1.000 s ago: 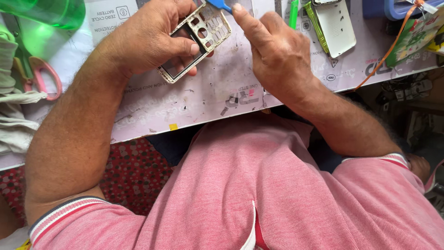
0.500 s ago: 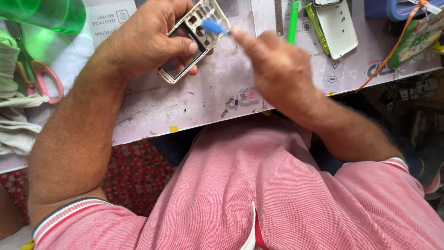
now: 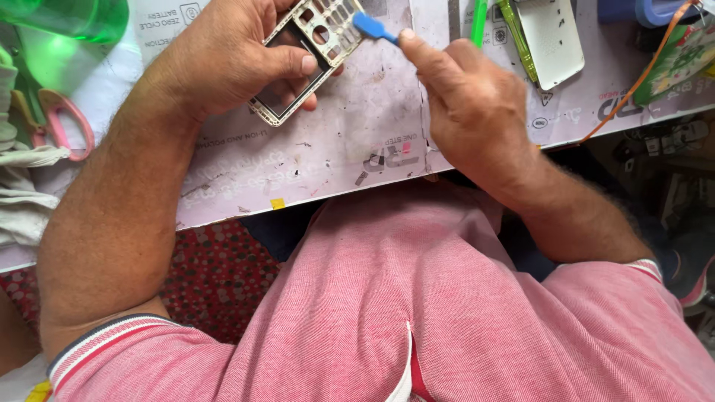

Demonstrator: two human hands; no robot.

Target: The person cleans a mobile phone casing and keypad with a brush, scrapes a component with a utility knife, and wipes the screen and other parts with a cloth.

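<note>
A: What is gripped by the left hand?

B: A phone frame is clasped there, thumb laid across its front, fingers wrapped behind; its keypad end juts up and right out of the grasp.

A: And the right hand?

B: A blue tool is pinched between its fingertips. The tip is set against the frame's keypad end, just beyond the left thumb.

A: What is seen past that pinch?

B: A white cover is lying on the worktop, apart from both hands.
</note>
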